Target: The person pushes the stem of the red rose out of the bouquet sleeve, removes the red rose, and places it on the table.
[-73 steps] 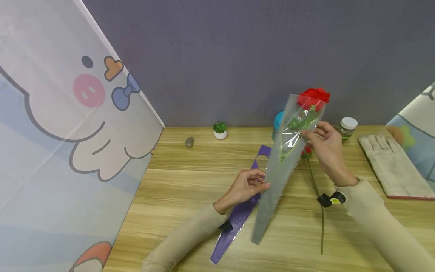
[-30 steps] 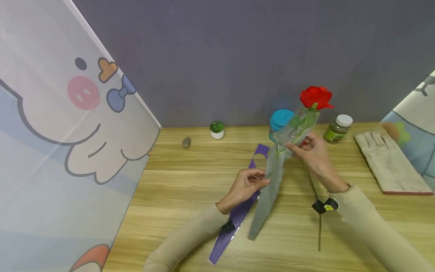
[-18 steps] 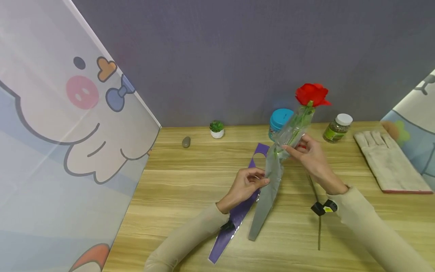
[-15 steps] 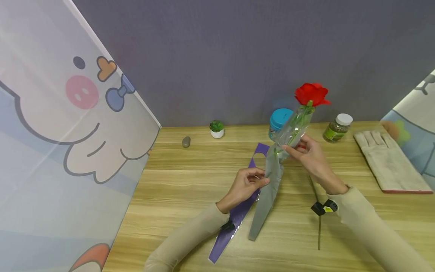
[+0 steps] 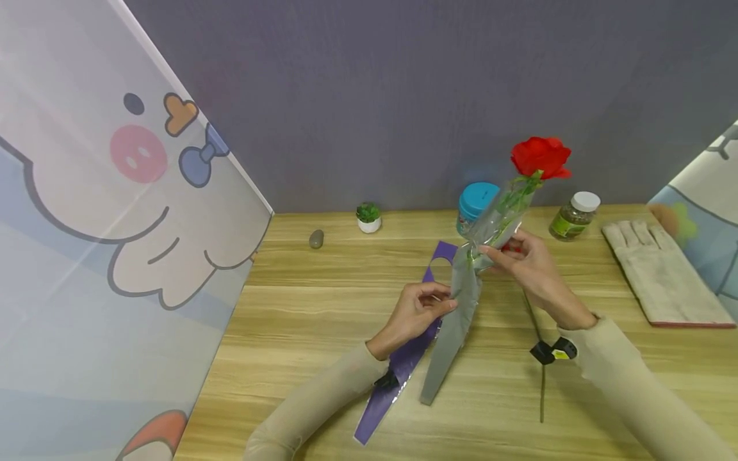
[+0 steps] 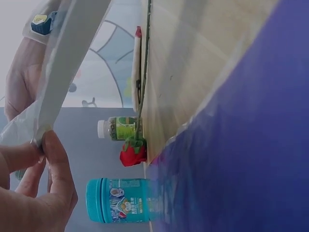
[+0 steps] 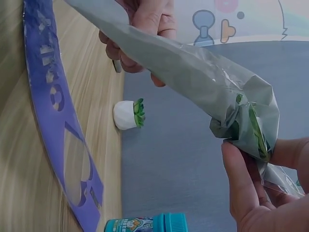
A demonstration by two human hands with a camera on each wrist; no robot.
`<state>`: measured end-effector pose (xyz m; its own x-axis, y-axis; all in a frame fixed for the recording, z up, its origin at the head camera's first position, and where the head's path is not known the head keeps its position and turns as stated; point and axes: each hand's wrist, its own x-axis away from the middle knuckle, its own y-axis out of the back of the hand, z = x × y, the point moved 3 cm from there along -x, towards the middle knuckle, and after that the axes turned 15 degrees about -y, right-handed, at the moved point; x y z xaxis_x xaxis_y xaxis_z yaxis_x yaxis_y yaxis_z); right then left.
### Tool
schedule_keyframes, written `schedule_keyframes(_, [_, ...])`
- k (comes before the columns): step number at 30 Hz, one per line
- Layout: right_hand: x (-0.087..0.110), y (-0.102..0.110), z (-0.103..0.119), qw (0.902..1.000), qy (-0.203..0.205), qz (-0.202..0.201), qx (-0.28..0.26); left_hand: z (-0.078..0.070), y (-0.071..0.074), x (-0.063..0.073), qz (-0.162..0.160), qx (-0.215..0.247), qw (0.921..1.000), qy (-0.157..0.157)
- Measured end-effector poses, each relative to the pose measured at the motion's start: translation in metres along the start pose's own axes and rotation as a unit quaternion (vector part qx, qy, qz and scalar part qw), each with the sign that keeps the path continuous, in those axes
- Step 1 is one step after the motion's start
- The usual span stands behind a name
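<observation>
A red rose (image 5: pixel 540 157) leans up and right, its stem inside a clear-and-grey flower sleeve (image 5: pixel 450 352) and its bloom above the rim. Between thumb and fingers my left hand (image 5: pixel 414 314) pinches the sleeve's left edge about halfway up. My right hand (image 5: pixel 533 272) grips the sleeve higher up, where the film is bunched around the stem; green leaves (image 7: pixel 258 130) show through there in the right wrist view. Beneath my left wrist lies a purple flower sleeve (image 5: pixel 377 410) with a cutout. A second rose (image 6: pixel 133 152) lies on the table, its bloom mostly behind my right hand in the head view.
Along the back stand a small potted succulent (image 5: pixel 368 218), a blue-lidded jar (image 5: pixel 476 200) and a white-capped jar (image 5: pixel 573 218). A grey stone (image 5: pixel 316 239) lies left, a canvas glove (image 5: pixel 663 275) right. A grey wall (image 5: pixel 369 96) rises behind the wooden table (image 5: pixel 288 320).
My right hand has moved down and left along the sleeve, bunching its film around the stem. The bloom, earlier partly behind the film, now stands above it. My left hand has barely moved.
</observation>
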<state>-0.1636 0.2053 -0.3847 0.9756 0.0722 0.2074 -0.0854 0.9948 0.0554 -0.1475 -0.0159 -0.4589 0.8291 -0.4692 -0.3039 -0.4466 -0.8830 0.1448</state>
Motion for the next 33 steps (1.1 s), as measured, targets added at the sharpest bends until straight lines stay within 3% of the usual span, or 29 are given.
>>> schedule_keyframes(7, [-0.001,0.005,0.001,0.9999,0.006,-0.015,-0.002,-0.002,0.003,0.003,0.021,-0.005,0.9997,0.008])
schedule_keyframes(15, [-0.003,0.015,0.005,0.9979,0.035,-0.019,-0.050,-0.002,0.009,0.009,0.030,0.004,0.9994,0.020])
schedule_keyframes(25, [-0.002,0.022,0.008,0.9960,0.026,-0.021,-0.083,-0.006,0.014,0.012,0.047,-0.001,0.9984,0.033])
schedule_keyframes(33, [0.001,0.029,0.011,0.9970,0.024,-0.017,-0.072,-0.007,0.020,0.011,0.053,-0.034,0.9980,0.012])
